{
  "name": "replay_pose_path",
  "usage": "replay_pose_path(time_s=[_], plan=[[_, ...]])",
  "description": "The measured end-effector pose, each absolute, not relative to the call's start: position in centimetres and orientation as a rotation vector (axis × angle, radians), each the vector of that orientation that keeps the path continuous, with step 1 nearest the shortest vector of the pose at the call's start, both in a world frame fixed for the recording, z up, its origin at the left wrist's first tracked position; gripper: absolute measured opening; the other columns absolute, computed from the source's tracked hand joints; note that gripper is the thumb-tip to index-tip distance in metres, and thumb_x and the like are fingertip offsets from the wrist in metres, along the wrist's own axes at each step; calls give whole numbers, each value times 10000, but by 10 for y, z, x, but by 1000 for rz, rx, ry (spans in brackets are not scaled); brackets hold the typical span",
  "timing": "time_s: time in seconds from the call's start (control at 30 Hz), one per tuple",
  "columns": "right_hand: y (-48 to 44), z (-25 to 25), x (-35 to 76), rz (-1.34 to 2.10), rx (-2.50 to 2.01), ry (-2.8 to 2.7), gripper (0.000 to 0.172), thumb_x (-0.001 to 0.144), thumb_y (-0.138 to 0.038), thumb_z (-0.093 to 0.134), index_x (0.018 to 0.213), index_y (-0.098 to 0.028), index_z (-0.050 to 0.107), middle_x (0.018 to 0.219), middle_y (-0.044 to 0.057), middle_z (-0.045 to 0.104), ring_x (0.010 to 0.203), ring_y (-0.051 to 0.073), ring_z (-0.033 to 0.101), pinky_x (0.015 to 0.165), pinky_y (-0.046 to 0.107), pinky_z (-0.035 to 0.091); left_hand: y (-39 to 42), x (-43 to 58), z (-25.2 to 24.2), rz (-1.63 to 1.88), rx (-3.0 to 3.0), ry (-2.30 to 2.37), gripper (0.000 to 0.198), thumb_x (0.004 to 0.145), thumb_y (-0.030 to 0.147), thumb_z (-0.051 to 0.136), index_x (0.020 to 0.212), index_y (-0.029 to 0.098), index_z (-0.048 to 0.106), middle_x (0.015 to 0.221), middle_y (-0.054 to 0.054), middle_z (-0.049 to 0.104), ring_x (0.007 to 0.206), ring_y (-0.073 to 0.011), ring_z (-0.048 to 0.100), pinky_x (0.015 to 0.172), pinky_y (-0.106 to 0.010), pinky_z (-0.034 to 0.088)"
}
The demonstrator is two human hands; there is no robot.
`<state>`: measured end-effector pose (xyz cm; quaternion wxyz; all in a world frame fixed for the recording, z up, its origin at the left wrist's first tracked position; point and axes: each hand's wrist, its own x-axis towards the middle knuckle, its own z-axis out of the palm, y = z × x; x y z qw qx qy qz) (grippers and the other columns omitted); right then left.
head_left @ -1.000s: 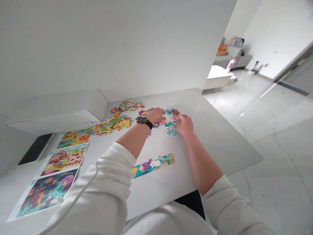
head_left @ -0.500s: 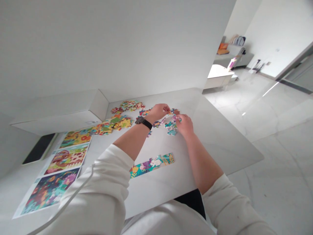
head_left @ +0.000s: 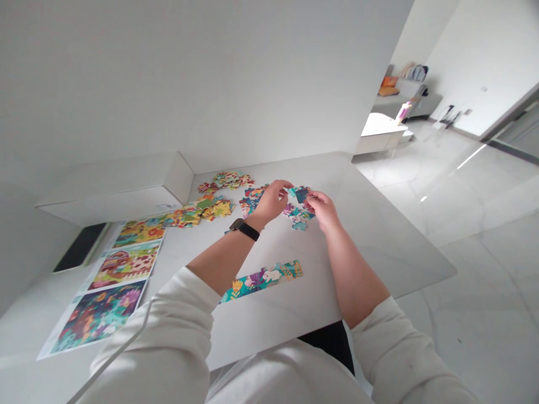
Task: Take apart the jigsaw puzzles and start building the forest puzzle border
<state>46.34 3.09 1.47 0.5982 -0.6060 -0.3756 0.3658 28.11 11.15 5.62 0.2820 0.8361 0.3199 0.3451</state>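
Note:
My left hand point(head_left: 273, 200) and my right hand point(head_left: 322, 205) are raised a little above the white table point(head_left: 379, 235), both pinching a teal and dark blue puzzle piece point(head_left: 300, 194) between them. Loose teal and pink pieces point(head_left: 298, 216) lie right under the hands. A joined strip of puzzle pieces point(head_left: 261, 278) with a white rabbit on it lies nearer to me. My left wrist wears a black watch point(head_left: 244, 228).
Heaps of yellow and orange pieces point(head_left: 202, 211) and another heap point(head_left: 229, 179) lie to the left. A sheet with three pictures point(head_left: 118, 280) lies at the left edge, beside a white box point(head_left: 113, 191) and a dark tablet point(head_left: 80, 253). Floor and furniture show on the right.
Both hands have lifted off the pile and come together, now holding one piece between them. The camera has shifted slightly.

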Motion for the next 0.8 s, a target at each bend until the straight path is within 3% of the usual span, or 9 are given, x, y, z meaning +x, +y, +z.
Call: replay_pose_path(time_s=[0.13, 0.33, 0.43, 0.67, 0.8], plan=[[29, 15, 460, 857, -1423, -909, 377, 860, -523, 699, 1088, -223, 706, 981, 52, 809, 831, 200, 770, 689, 280, 550, 115, 275, 49, 836, 2038, 988, 235, 995, 279, 623, 1197, 181, 691, 1007, -64, 761, 880, -158, 716, 830, -284, 582], [28, 14, 456, 849, -1419, -1014, 310, 887, -456, 676, 1090, -225, 716, 990, 40, 810, 825, 202, 777, 749, 314, 585, 111, 271, 42, 662, 1786, 947, 235, 911, 367, 752, 1027, 173, 688, 866, -47, 760, 730, -143, 694, 666, -251, 573], [27, 15, 455, 843, -1438, -1048, 279, 878, -419, 686, 1073, -224, 726, 951, 28, 806, 829, 202, 776, 781, 318, 595, 108, 268, 42, 672, 1729, 960, 217, 894, 358, 768, 972, 176, 679, 847, -41, 752, 716, -138, 685, 644, -243, 580], [21, 21, 449, 1066, -1381, -1221, 210, 846, -322, 732, 1024, -212, 739, 935, 37, 811, 775, 192, 757, 767, 322, 604, 109, 260, 38, 694, 1714, 1019, 207, 924, 292, 706, 1093, 175, 727, 871, -47, 756, 701, -130, 681, 641, -248, 598], [21, 20, 448, 1004, -1416, -1270, 264, 878, -322, 712, 1117, -217, 754, 869, 15, 777, 785, 188, 744, 780, 327, 612, 111, 255, 38, 644, 1878, 1014, 249, 931, 337, 688, 1091, 177, 791, 852, -45, 771, 678, -131, 677, 656, -254, 576]])
